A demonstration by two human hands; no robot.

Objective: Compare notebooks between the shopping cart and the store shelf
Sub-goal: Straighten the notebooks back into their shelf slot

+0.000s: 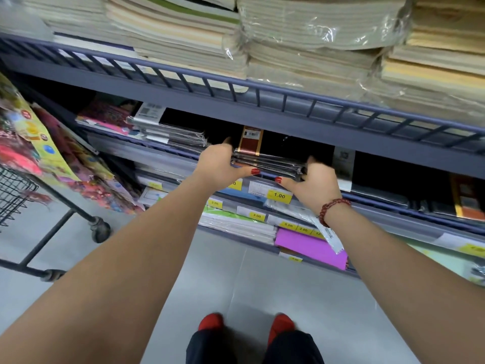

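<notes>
Head view, downward, near shelf [262,111]

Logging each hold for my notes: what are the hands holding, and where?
Both hands, left hand and right hand, grip the stack of dark wrapped notebooks by its two ends.

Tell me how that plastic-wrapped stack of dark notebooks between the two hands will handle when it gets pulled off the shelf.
The stack of dark notebooks is probably slippery: each one is in glossy plastic wrap, so layers may slide apart. It looks fairly heavy for its size, being several books thick, which fits the left hand and right hand gripping opposite ends. The stack should hold flat when lifted rather than droop.
</notes>
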